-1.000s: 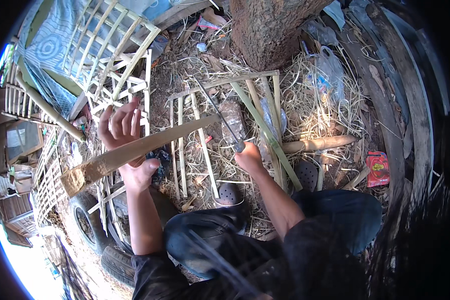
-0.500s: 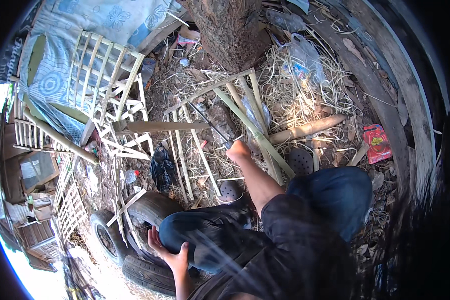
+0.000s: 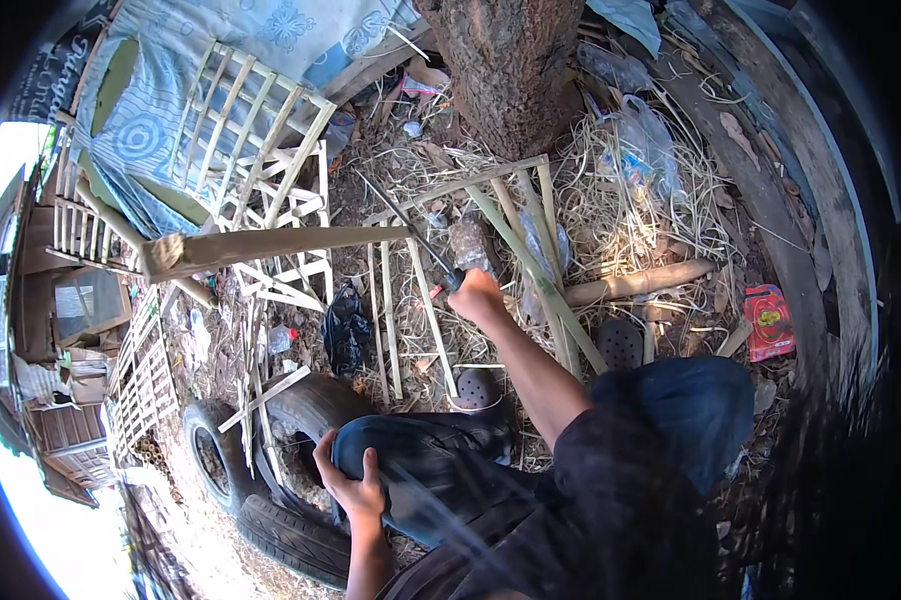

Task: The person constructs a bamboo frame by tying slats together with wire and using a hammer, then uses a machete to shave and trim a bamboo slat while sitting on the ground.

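Note:
My right hand is closed round the black handle of a long, thin, dark-bladed knife, its blade pointing away to the upper left. A squared wooden stick meets the blade at its right end, while its left end looks raised toward me. Whether the blade is lodged in the wood, I cannot tell. Beyond my right hand is a rough brown block on the ground. My left hand is beside my left knee, fingers apart and holding nothing. A bamboo frame of slats lies in front of my feet.
A tree trunk stands at the far side. Bamboo lattices lean on blue cloth at far left. Old tyres lie by my left hand. A bamboo pole, shavings and a red packet are at right.
The wooden stick's left end has come up and left, looking larger and nearer. My right hand still grips the knife; my left stays open by the knee. The whole view has shifted slightly.

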Motion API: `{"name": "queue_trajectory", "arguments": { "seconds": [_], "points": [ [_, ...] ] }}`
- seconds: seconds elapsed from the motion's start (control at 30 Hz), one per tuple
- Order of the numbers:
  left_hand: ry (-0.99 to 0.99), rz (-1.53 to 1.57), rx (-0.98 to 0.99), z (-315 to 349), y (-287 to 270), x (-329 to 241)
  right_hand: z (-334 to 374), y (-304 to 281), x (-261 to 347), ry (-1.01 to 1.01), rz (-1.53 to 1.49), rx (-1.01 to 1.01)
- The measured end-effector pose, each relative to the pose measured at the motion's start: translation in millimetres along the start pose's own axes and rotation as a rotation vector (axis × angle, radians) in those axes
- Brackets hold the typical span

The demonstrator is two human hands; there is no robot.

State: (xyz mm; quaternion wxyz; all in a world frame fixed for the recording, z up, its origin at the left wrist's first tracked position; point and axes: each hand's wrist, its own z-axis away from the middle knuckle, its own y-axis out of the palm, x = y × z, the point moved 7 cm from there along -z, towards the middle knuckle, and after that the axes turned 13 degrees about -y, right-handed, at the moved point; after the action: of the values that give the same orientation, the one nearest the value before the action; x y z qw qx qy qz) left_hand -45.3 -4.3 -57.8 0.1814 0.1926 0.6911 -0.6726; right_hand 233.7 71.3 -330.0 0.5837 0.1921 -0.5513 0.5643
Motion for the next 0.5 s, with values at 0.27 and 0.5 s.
{"name": "queue_trajectory", "arguments": {
  "seconds": [0.27, 0.5],
  "points": [
    [0.011, 0.074, -0.007, 18.5, -2.3, 20.2, -2.9, 10.5, -96.9, 0.243, 0.123, 0.043],
    [-0.049, 0.114, -0.008, 10.0, -3.1, 22.1, -4.4, 13.4, -90.1, 0.249, 0.131, -0.012]
  ]
}}
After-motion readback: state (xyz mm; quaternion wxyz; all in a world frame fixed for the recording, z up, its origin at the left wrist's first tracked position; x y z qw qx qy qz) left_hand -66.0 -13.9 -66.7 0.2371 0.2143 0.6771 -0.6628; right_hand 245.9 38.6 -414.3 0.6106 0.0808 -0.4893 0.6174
